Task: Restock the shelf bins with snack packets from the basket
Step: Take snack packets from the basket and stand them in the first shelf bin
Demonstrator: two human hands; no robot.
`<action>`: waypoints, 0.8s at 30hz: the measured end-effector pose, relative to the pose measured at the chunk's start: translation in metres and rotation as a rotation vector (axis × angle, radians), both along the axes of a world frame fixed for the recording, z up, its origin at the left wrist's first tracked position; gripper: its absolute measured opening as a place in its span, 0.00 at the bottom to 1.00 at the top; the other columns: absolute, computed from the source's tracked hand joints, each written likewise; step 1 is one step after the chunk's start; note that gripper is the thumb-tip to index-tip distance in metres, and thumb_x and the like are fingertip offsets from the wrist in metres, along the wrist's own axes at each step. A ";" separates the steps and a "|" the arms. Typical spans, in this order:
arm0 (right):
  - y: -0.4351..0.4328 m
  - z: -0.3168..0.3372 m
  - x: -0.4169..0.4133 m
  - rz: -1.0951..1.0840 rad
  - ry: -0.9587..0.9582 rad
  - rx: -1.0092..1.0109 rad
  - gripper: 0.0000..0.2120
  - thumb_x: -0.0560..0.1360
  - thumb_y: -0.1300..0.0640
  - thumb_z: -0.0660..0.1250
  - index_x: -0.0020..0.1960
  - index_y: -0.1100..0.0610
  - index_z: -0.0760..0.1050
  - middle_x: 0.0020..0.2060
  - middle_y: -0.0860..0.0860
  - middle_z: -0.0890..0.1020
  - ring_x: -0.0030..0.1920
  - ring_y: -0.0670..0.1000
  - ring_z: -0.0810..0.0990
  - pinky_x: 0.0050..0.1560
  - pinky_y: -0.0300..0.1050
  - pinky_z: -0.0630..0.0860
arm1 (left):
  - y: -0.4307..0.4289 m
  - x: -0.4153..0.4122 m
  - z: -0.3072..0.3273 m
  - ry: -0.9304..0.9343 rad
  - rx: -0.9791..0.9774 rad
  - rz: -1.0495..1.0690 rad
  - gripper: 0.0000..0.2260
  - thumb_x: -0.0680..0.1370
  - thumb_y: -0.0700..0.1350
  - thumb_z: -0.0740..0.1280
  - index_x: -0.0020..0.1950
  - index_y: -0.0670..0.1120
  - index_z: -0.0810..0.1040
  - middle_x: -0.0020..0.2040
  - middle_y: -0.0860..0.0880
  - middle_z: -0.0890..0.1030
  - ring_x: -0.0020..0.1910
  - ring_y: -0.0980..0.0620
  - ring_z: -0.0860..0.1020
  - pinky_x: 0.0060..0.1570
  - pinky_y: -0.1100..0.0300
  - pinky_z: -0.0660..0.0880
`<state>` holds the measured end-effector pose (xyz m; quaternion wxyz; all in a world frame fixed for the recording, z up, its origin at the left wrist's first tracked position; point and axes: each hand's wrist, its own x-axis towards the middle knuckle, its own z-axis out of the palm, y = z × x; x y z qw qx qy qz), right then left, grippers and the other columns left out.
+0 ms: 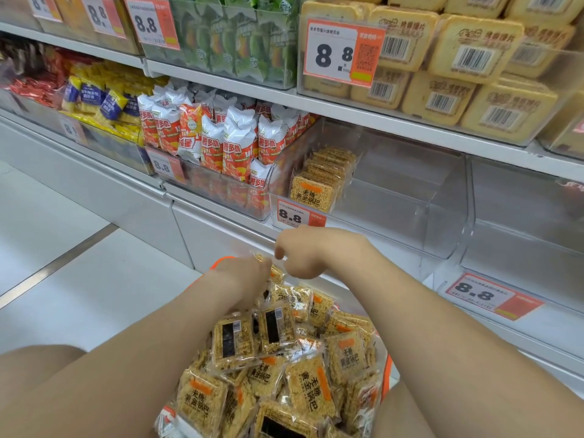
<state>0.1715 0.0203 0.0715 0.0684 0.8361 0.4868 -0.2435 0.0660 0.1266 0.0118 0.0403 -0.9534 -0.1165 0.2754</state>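
An orange basket in front of me is heaped with clear snack packets of golden rice crackers. Over its far rim, my left hand grips a snack packet. My right hand is right beside it with curled fingers, pinching the same packet's right edge. The fingertips of both hands are hidden from me. Just above the hands, a clear shelf bin holds one short row of the same packets at its left side.
A second clear bin to the right holds nothing. Left of the cracker bin stand red-and-white snack bags and yellow packs. The upper shelf carries toast boxes and green packets. White floor lies at left.
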 end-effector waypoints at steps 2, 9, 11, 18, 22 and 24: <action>-0.006 0.008 0.004 -0.051 -0.014 0.054 0.21 0.76 0.64 0.60 0.67 0.65 0.78 0.64 0.64 0.81 0.65 0.65 0.79 0.63 0.66 0.79 | 0.003 0.006 0.017 -0.087 -0.089 0.083 0.23 0.81 0.39 0.64 0.75 0.45 0.63 0.54 0.47 0.73 0.49 0.45 0.76 0.44 0.52 0.77; -0.031 0.036 0.006 -0.186 -0.049 0.223 0.21 0.74 0.64 0.62 0.66 0.68 0.76 0.61 0.65 0.82 0.63 0.65 0.80 0.61 0.67 0.79 | 0.017 0.010 0.060 -0.416 -0.661 0.349 0.12 0.79 0.40 0.68 0.59 0.53 0.81 0.58 0.47 0.82 0.54 0.49 0.82 0.53 0.50 0.81; -0.037 0.043 0.006 -0.209 0.004 0.281 0.23 0.77 0.60 0.65 0.71 0.64 0.73 0.61 0.60 0.81 0.60 0.61 0.80 0.61 0.60 0.80 | 0.016 0.008 0.065 -0.479 -0.858 0.437 0.10 0.80 0.42 0.70 0.58 0.55 0.84 0.56 0.44 0.83 0.51 0.45 0.83 0.52 0.49 0.81; -0.049 0.059 0.006 -0.281 0.202 0.569 0.21 0.75 0.48 0.77 0.66 0.48 0.78 0.42 0.44 0.83 0.43 0.45 0.83 0.45 0.43 0.77 | 0.004 0.009 0.081 -0.789 -1.301 0.713 0.18 0.75 0.42 0.80 0.62 0.42 0.80 0.52 0.45 0.88 0.52 0.45 0.86 0.58 0.44 0.81; -0.055 0.063 0.010 -0.521 0.387 0.724 0.10 0.76 0.60 0.77 0.56 0.52 0.81 0.42 0.55 0.87 0.38 0.52 0.87 0.40 0.49 0.86 | 0.004 0.010 0.088 -0.920 -1.203 0.803 0.24 0.71 0.61 0.80 0.58 0.47 0.82 0.54 0.49 0.87 0.52 0.49 0.84 0.56 0.49 0.81; -0.057 0.063 0.013 -0.669 0.470 0.794 0.09 0.77 0.63 0.75 0.55 0.55 0.79 0.47 0.58 0.85 0.39 0.55 0.88 0.38 0.49 0.86 | 0.000 0.010 0.090 -0.890 -1.184 0.823 0.24 0.71 0.66 0.76 0.58 0.50 0.83 0.54 0.50 0.86 0.54 0.49 0.83 0.56 0.48 0.78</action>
